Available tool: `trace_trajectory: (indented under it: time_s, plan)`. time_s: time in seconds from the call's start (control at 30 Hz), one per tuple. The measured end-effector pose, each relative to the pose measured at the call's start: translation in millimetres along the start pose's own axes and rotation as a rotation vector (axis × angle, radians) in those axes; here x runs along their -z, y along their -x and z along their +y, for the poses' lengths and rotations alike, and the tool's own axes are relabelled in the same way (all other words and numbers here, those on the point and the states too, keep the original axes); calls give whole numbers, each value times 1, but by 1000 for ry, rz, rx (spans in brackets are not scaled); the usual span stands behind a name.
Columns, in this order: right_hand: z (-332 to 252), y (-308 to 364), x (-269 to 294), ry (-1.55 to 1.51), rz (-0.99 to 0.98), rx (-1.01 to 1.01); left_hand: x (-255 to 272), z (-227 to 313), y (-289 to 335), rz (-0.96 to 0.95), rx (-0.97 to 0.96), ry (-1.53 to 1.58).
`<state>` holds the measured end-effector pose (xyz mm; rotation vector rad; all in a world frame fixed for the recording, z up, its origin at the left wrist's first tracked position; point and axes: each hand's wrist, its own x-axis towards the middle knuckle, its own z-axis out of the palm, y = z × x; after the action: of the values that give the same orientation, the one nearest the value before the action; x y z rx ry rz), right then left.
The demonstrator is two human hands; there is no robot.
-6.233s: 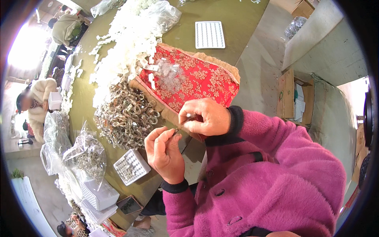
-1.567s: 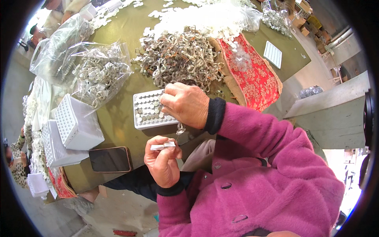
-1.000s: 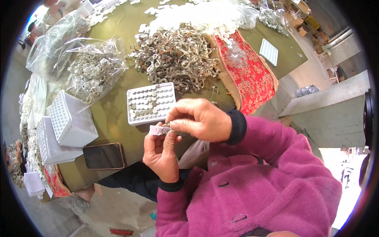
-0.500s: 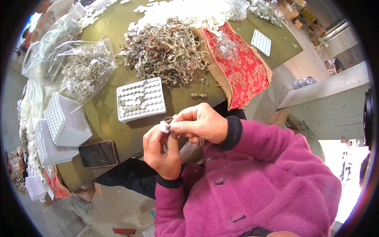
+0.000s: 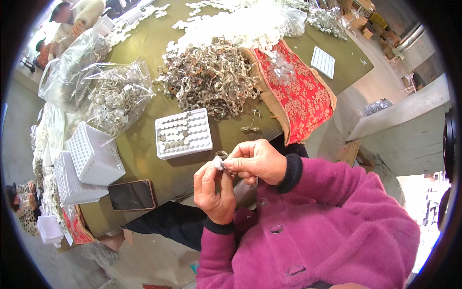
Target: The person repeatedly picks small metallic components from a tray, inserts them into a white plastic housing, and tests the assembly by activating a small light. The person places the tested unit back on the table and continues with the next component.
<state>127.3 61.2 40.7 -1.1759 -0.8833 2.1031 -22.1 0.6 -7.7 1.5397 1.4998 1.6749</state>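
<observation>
Close together over the table's near edge, both my hands are closed on one small piece. My left hand (image 5: 214,192) pinches a small white block-like part (image 5: 218,163) between thumb and fingers. From the right, my right hand (image 5: 257,161) grips the same part with thumb and forefinger. A dark, shiny loop (image 5: 222,154) shows just above the fingertips; how it joins the white part is hidden. Just beyond my hands lies a white tray (image 5: 185,152) with rows of round pockets, several holding small grey discs.
A heap of translucent, looped bands (image 5: 211,79) lies ahead, white pieces (image 5: 231,29) behind it. Red floral cloth (image 5: 301,96) hangs over the right edge. Stacked white trays (image 5: 98,159), a phone (image 5: 132,195) and a filled clear bag (image 5: 115,96) are left. Another person (image 5: 79,21) sits far left.
The whole view has shifted, so the table and hands appear further right and lower. My hands stay together on the white part, which looks slightly turned.
</observation>
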Motion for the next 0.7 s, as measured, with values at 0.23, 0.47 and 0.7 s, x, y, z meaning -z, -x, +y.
trace_trajectory:
  time_s: [0.23, 0.47, 0.7]
  plan:
    - [3, 2, 12, -195, -25, -72, -4, -5, 0, -16, -225, -194]
    - [10, 8, 15, -226, -1, -42, -11, 10, 4, -39, 376, 473]
    - [16, 12, 14, -121, -1, 100, -10, 11, 2, -57, 633, 774]
